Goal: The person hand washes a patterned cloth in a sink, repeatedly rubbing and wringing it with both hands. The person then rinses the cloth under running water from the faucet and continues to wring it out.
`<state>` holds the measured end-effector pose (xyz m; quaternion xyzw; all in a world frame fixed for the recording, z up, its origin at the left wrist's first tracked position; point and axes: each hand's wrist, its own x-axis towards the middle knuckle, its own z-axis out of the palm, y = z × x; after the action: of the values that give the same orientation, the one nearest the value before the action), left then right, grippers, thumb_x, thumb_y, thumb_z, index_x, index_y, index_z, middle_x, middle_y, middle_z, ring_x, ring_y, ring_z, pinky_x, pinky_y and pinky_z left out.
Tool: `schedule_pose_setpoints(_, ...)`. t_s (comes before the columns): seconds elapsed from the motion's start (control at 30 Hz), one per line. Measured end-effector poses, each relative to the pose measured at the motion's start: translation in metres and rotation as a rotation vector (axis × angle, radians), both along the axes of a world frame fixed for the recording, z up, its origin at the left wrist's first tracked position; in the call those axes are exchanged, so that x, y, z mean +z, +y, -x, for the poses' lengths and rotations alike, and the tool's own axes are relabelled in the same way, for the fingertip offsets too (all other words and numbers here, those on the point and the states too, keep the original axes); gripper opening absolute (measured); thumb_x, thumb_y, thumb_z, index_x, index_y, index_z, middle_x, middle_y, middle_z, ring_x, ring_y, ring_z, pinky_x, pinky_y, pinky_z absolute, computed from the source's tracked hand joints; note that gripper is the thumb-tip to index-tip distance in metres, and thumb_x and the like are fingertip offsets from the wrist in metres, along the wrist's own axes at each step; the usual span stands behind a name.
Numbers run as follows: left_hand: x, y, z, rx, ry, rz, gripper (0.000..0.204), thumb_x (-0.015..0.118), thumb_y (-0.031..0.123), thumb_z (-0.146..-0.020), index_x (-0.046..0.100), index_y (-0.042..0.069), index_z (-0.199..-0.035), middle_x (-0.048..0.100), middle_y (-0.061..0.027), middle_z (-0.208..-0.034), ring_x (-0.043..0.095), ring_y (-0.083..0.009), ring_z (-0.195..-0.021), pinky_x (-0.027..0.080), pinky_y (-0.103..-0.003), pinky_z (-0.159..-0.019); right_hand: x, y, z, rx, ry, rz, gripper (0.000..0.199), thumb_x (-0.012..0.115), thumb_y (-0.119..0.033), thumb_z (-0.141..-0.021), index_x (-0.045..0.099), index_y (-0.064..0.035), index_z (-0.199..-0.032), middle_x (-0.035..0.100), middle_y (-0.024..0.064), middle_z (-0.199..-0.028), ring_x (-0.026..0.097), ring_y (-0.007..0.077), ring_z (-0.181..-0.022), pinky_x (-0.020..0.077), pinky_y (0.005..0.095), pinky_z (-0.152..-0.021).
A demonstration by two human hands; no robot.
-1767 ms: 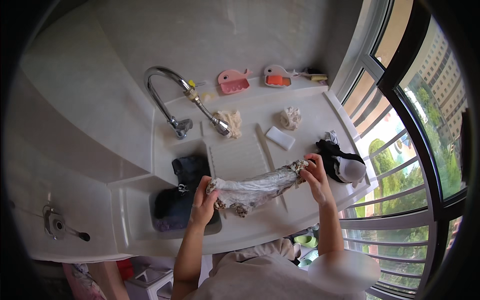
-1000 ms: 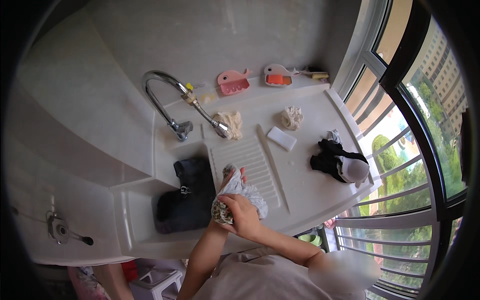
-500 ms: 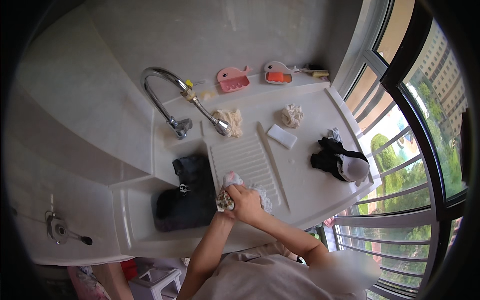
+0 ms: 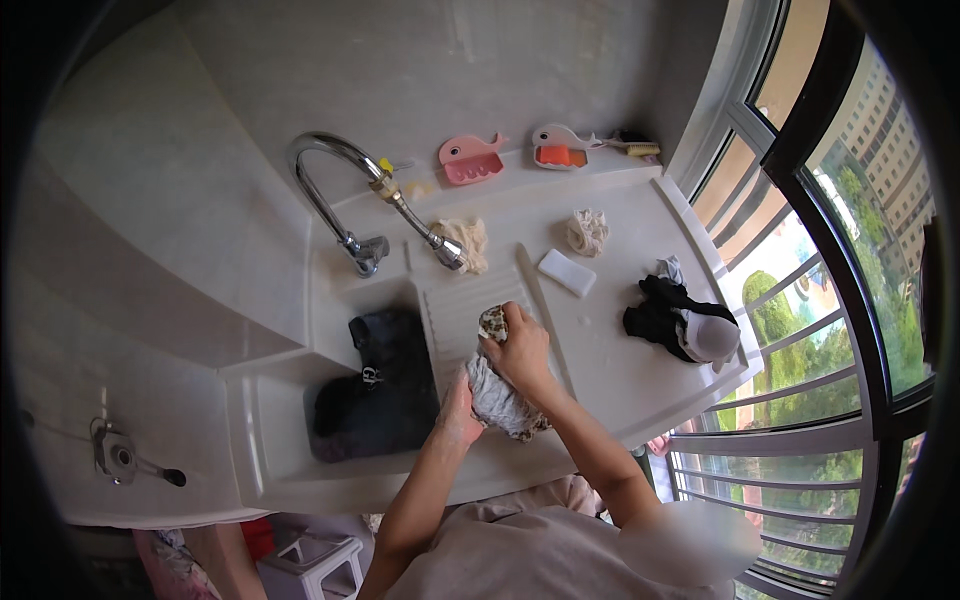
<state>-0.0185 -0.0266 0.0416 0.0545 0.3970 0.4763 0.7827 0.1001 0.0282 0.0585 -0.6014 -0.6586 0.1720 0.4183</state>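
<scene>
A wet, bunched, light grey piece of clothing [image 4: 498,400] with brown-spotted parts hangs over the washboard [image 4: 455,305]. What kind of garment it is does not show. My right hand [image 4: 522,350] is closed round its upper part, where a brown-spotted bit sticks out beyond the fingers. Lower down, my left hand [image 4: 458,415] grips its left side, with some fingers hidden behind the cloth. Dark clothes [image 4: 385,400] lie in water in the basin left of the washboard.
A curved chrome faucet [image 4: 340,150] reaches over the sink from the back left. Cream cloth [image 4: 465,240], balled white cloth [image 4: 588,232], a white block [image 4: 567,273] and black-and-white clothing [image 4: 680,320] lie around. Whale-shaped soap dishes, pink [image 4: 470,160] and white [image 4: 562,150], stand behind.
My hands were pressed together over the bunched cloth at the washboard's lower edge. Now they are apart, the right one higher and farther right, and the cloth is spread out more between them.
</scene>
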Motion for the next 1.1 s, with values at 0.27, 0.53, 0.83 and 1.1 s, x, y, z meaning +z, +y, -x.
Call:
schedule_pose_setpoints(0.27,-0.030,0.015,0.049,0.125,-0.140,-0.254,0.039,0.050,0.033,-0.098,0.055,0.006,-0.127,0.058,-0.0109,-0.129,0.052,-0.0266,-0.122,0.038,-0.044,-0.106,-0.034,0.012,-0.018,0.010,1.107,0.469,0.042,0.066,-0.035,-0.092,0.057,0.0000,-0.112,0.063,0.0035,-0.095,0.056,0.0115,-0.085,0.0468,0.0292,-0.078)
schedule_pose_setpoints(0.53,-0.082,0.047,0.025,0.002,-0.534,-0.696,0.033,0.047,0.030,-0.100,0.053,0.012,-0.127,0.060,-0.0038,-0.116,0.061,-0.0191,-0.101,0.053,-0.037,-0.081,0.010,-0.071,0.051,0.369,-0.035,-0.210,0.060,0.077,-0.010,-0.059,0.061,-0.0175,-0.116,0.061,0.0086,-0.107,0.060,0.0316,-0.092,0.0480,0.0441,-0.074)
schedule_pose_setpoints(0.83,-0.038,0.025,0.018,0.072,-0.433,-0.166,0.042,0.048,0.053,-0.095,0.061,0.013,-0.099,0.064,-0.0040,-0.099,0.062,-0.0193,-0.094,0.051,-0.038,-0.084,0.024,-0.058,0.048,0.239,-0.098,-0.202,0.044,0.080,-0.022,-0.059,0.056,-0.0088,-0.093,0.062,0.0110,-0.082,0.065,0.0319,-0.081,0.0525,0.0434,-0.067)
schedule_pose_setpoints(1.1,-0.018,0.007,-0.004,0.081,-0.024,-0.005,0.042,0.038,0.041,-0.101,0.053,0.012,-0.128,0.057,-0.0079,-0.126,0.057,-0.0238,-0.114,0.049,-0.042,-0.095,0.000,-0.013,0.022,0.064,-0.158,0.056,0.036,0.077,-0.027,-0.066,0.053,-0.0066,-0.083,0.062,0.0117,-0.077,0.065,0.0337,-0.071,0.0514,0.0454,-0.061)
